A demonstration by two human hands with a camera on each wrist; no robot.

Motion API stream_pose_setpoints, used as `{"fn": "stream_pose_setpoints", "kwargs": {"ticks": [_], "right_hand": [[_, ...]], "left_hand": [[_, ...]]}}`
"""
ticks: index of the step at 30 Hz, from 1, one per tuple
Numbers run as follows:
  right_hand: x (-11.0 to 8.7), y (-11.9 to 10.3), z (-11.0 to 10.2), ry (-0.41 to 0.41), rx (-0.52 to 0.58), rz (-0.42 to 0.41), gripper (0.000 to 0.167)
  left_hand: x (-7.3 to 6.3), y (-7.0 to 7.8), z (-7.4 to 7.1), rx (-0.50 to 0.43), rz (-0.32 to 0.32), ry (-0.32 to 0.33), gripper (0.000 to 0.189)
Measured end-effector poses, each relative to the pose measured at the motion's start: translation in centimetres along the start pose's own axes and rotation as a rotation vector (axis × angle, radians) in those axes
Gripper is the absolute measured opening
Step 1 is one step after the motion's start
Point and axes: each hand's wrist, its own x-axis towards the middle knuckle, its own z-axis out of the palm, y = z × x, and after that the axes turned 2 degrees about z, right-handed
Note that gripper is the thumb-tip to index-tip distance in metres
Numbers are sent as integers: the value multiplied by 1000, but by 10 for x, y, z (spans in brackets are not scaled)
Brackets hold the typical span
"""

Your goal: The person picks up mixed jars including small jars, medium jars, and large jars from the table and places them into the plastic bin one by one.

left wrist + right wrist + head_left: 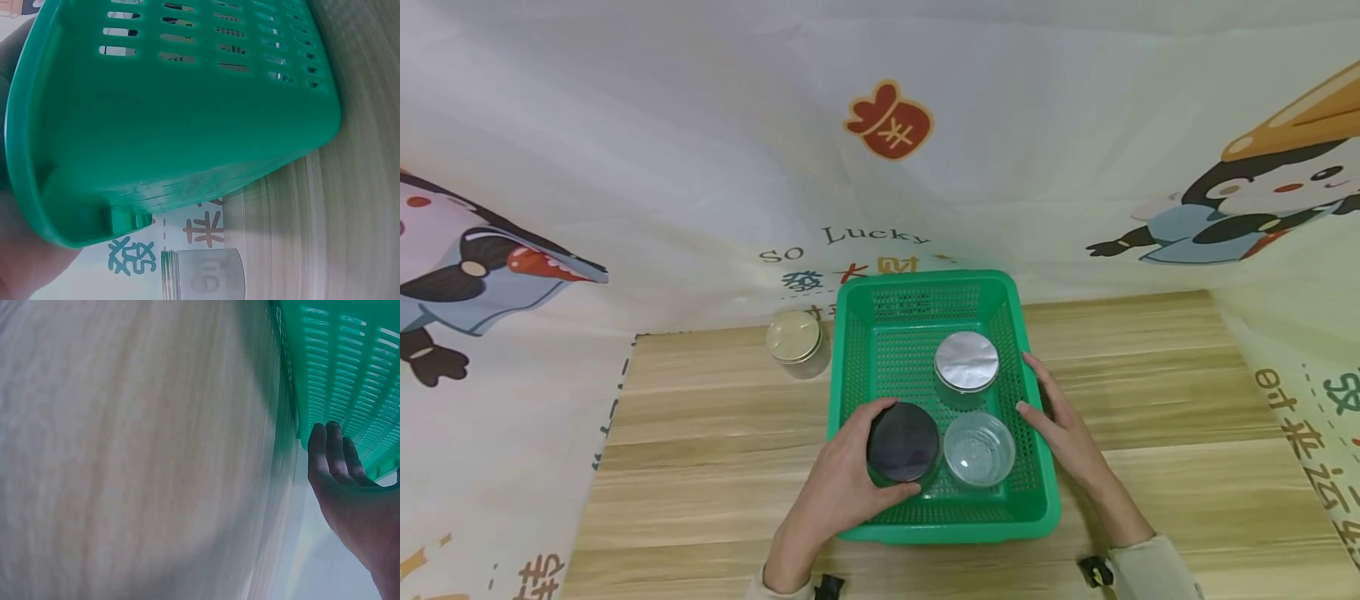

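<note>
In the head view my left hand (844,477) grips a jar with a black lid (904,442) at the near left corner of a green plastic basket (951,531). Thumb and forefinger lie on opposite sides of the lid. To its right stands a clear round container (980,450), and behind that a clear jar with a silver lid (967,361). My right hand (1070,433) rests at the basket's right rim, thumb over the edge. The right wrist view shows its fingers (336,453) straight along the outer wall. The left wrist view mostly shows the basket's outside.
A clear jar with a gold-coloured lid (796,340) stands on the wood-grain table (715,450), left of the basket. A printed white sheet (715,150) rises behind the table and along both sides. The basket's far end is close to the sheet.
</note>
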Motion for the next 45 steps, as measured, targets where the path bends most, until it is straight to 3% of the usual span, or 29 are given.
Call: {"fn": "stream_pose_setpoints", "kwargs": {"ticks": [7,17,31,41,45], "right_hand": [[0,-2,0,-5,4,-2,65],[1,-2,1,-7,1,4,65],[2,-2,0,-9,14,11,64],[1,-2,0,-9,3,10,64],[0,-2,0,-7,2,11,64]], "left_hand": [[-2,-1,-3,9,4,-14,113],[0,-2,-5,-29,29,15,120],[3,-1,-21,22,44,7,111],[7,-7,-30,57,112,58,99],[7,-10,-33,44,112,74,97]]}}
